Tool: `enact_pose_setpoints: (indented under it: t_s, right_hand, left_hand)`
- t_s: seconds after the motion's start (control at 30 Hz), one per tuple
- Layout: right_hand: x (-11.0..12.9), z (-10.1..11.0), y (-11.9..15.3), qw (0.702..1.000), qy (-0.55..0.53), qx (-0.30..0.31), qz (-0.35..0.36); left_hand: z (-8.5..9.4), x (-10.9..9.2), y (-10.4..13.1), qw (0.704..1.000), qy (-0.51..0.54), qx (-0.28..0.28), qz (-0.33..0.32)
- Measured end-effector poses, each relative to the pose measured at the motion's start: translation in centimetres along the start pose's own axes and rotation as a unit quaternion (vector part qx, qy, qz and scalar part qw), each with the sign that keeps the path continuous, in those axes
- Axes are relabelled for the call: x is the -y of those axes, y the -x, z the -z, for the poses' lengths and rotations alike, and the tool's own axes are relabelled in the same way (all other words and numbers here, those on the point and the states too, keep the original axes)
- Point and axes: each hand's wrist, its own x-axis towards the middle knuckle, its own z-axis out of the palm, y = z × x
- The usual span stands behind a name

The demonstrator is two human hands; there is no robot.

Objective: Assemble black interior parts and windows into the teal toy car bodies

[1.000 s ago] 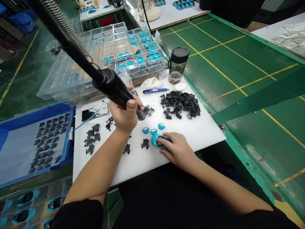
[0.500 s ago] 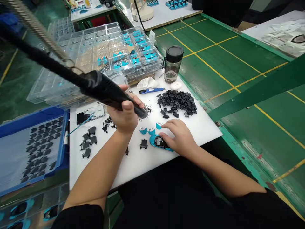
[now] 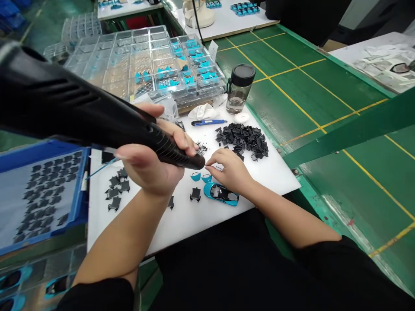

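My left hand (image 3: 155, 155) is wrapped round a black electric screwdriver (image 3: 126, 125), whose tip points down to the right. Close to that tip, my right hand (image 3: 228, 170) pinches thumb and forefinger together; whatever they hold is too small to make out. Just below my right hand lies a blue toy car (image 3: 221, 194) on the white board (image 3: 181, 220). Small blue parts (image 3: 195, 176) sit left of the fingers, and a dark grey part (image 3: 195, 195) is left of the car. Tiny black screws (image 3: 201, 148) are scattered behind the tool's tip.
A pile of black parts (image 3: 243, 139), a blue knife (image 3: 209, 122) and a dark-lidded bottle (image 3: 240, 88) stand toward the back. Clear trays (image 3: 142, 60) are stacked behind. At the left is a blue bin (image 3: 76, 185); a green beam (image 3: 350, 129) crosses at right.
The screwdriver has swung nearer the camera, its tip now beside my right fingers. My right hand has moved off the blue car, up and left, and its fingertips have come together.
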Motion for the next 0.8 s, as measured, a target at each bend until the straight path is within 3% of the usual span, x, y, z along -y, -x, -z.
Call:
enact_pose_setpoints:
  t_s: [0.4,0.67,0.8]
  right_hand:
    - [0.4,0.5,0.1,0.996,-0.085,-0.012,0.008]
    - [0.7,1.3,0.2,0.998,-0.049,0.039,0.024]
    - [0.4,3.1,2.2,0.999,0.003,0.043,-0.023]
  left_hand:
    - [-0.1,-1.4,0.2,0.998,-0.021,0.034,0.039]
    - [-0.5,-2.0,0.3,0.998,-0.012,0.028,0.056]
    - [-0.2,-1.1,0.1,0.998,-0.017,0.031,0.055]
